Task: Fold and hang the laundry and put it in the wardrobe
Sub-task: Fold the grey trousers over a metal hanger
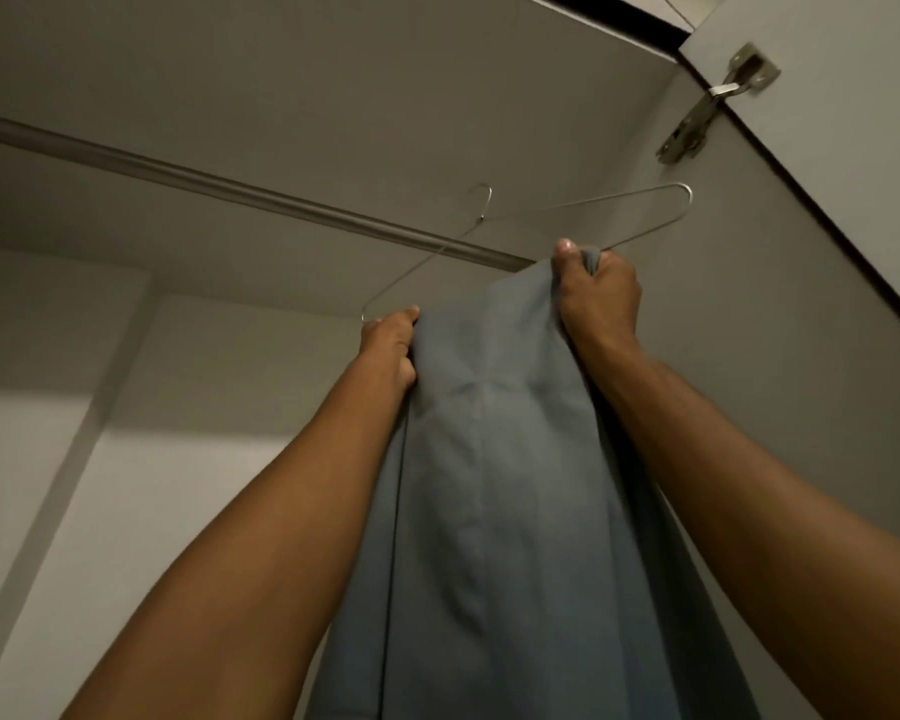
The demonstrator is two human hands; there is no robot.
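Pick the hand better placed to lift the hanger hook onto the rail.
Probably left. The left hand grips the thin metal wire hanger and grey-blue cloth at the end under the wardrobe rail, near the hook. The right hand holds the end away from the rail.

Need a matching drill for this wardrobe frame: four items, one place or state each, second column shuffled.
1. hanger
2. cloth
3. rod
4. hinge

A. grey-blue, draped, hanging down
B. upper right, at the door edge
C. thin metal wire, held up by both hands
D. runs across the wardrobe, left to centre

Pairs: 1-C, 2-A, 3-D, 4-B
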